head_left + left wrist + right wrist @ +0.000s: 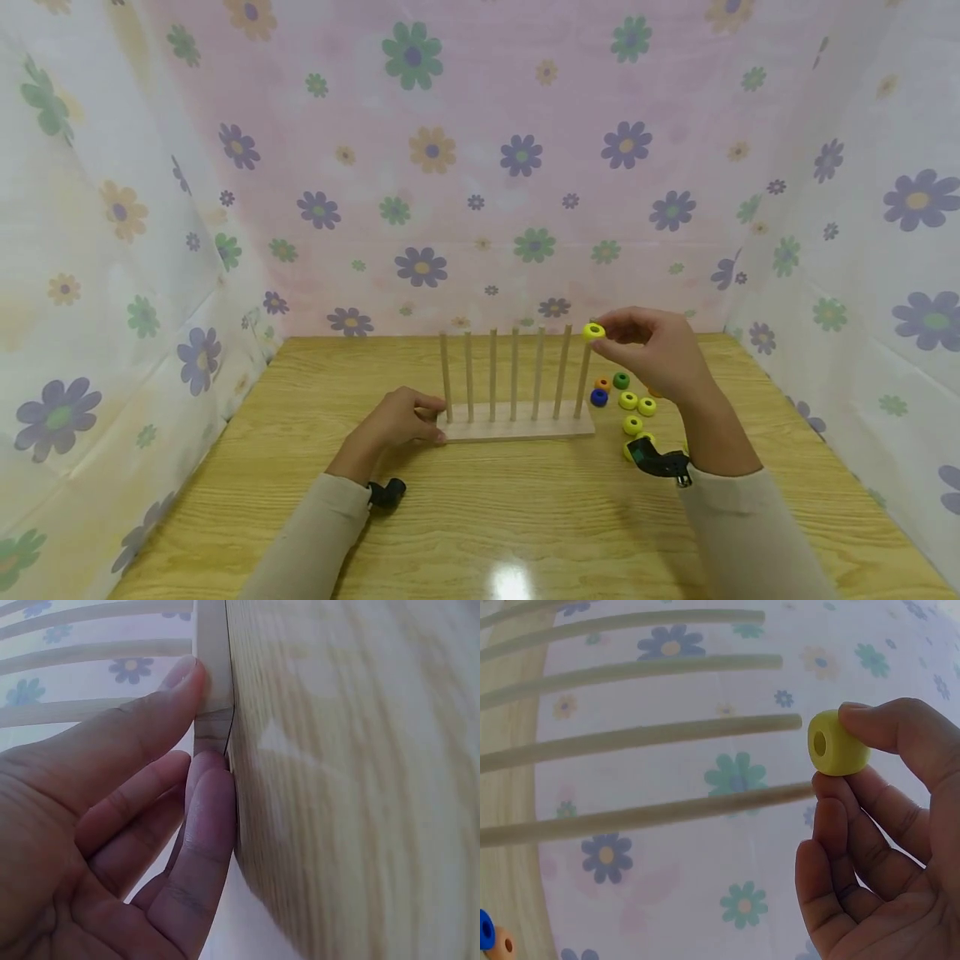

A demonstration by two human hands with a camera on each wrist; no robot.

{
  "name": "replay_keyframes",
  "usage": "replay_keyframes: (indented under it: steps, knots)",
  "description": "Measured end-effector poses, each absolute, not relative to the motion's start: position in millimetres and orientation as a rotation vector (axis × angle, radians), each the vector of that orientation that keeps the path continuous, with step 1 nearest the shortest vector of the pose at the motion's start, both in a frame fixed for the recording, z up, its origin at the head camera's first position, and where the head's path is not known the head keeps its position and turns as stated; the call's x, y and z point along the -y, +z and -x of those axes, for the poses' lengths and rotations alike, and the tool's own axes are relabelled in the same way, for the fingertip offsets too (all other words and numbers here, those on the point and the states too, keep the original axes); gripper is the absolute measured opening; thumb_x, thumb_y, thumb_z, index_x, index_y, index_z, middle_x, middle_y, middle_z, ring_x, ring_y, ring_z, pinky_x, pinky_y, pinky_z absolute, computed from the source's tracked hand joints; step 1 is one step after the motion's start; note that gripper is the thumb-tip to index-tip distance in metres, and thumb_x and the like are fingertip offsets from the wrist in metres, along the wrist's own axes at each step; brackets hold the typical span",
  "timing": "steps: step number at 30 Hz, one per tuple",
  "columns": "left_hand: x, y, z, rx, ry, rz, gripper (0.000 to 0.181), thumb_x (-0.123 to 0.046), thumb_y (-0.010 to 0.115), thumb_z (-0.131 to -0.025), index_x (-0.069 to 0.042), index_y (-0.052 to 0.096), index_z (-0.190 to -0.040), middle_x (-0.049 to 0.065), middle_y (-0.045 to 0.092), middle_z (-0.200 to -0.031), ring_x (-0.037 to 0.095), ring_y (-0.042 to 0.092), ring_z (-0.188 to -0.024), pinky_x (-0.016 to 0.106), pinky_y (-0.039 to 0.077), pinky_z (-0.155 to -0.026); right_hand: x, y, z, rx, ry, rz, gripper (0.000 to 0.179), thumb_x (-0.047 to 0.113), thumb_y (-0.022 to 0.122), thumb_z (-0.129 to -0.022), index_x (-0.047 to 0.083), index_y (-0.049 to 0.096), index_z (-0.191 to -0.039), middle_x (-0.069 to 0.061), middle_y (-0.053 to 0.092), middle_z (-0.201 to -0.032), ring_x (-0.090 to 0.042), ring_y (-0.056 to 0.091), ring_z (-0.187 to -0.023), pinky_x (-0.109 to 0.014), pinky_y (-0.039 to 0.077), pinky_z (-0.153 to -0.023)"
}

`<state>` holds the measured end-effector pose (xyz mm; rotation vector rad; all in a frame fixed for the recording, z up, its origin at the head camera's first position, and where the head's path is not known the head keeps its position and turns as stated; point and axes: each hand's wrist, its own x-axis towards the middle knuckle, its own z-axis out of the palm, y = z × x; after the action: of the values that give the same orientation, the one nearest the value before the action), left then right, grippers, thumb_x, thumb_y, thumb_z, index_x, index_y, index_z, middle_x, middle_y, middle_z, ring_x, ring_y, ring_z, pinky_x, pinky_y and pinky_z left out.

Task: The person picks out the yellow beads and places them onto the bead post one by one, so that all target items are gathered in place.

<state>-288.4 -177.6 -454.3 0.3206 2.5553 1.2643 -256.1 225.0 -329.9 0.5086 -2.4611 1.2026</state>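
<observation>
Right hand (660,354): narrow, pinching a yellow bead (844,750) between thumb and fingers, by the tip of the rightmost peg (582,379). Left hand (401,421): narrow, gripping the left end of the base (517,429). Bead not seated on any peg; exact alignment of hole and tip cannot be told.

Risks, in my judgement: a bead lowered off-centre would catch the tip and could slip from the fingertip pinch. Fingers placed under the bead may meet the tip first. Sideways pressure so high on the peg could tilt or slide the base, since it is gripped at the opposite end only.

Edges and room: the neighbouring peg restricts movement to the left. Loose beads (628,401) lie right of the base and below the right wrist; a low sweep there could scatter them. The far edge of the worktop (450,517) ends at patterned cloth (487,250), well beyond the base. Open room lies near of the base and above the pegs
</observation>
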Motion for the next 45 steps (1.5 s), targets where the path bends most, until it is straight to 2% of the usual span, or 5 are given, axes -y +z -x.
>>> replay_keyframes:
  steps: [9,16,22,34,45]
  knots:
    - [176,-456,289,-2.553,1.262,-0.321,0.057,-0.019,0.092,-0.079,-0.019,0.073,-0.132,0.011,0.069,-0.136,0.031,0.066,-0.126,0.043,0.059,-0.096,-207,-321,261,2.434,1.19,-0.632,0.021,0.031,0.083,-0.091,0.022,0.079,-0.11,0.002,0.075,-0.105,-0.013,0.068,-0.091,-0.019,0.056,-0.078]
    - [174,-454,289,-2.521,1.284,-0.326,0.058,-0.016,0.089,-0.082,-0.017,0.07,-0.136,0.01,0.064,-0.144,0.022,0.071,-0.11,0.039,0.061,-0.091,-193,-316,265,2.442,1.175,-0.647,0.022,0.033,0.082,-0.091,0.021,0.08,-0.11,0.002,0.075,-0.106,-0.015,0.066,-0.092,-0.022,0.057,-0.079]
    - [172,-455,292,-2.522,1.281,-0.343,0.057,-0.017,0.089,-0.082,-0.018,0.071,-0.136,0.01,0.064,-0.144,0.029,0.067,-0.122,0.039,0.061,-0.091,-185,-310,265,2.42,1.123,-0.683,0.022,0.033,0.082,-0.091,0.022,0.08,-0.11,0.005,0.075,-0.101,-0.011,0.066,-0.09,-0.021,0.057,-0.076]
    - [174,-453,292,-2.528,1.258,-0.357,0.057,-0.019,0.089,-0.083,-0.019,0.07,-0.137,0.01,0.063,-0.145,0.029,0.068,-0.12,0.04,0.06,-0.092,-157,-300,269,2.432,1.117,-0.707,0.025,0.038,0.082,-0.091,0.025,0.08,-0.112,0.006,0.073,-0.108,-0.013,0.067,-0.096,-0.037,0.057,-0.082]
    - [180,-459,290,-2.542,1.249,-0.376,0.055,-0.02,0.089,-0.083,-0.02,0.071,-0.135,0.009,0.064,-0.143,0.034,0.065,-0.126,0.041,0.061,-0.091,-132,-304,272,2.446,1.132,-0.765,0.028,0.037,0.079,-0.093,0.022,0.079,-0.117,0.007,0.074,-0.111,-0.011,0.067,-0.098,-0.036,0.058,-0.085]
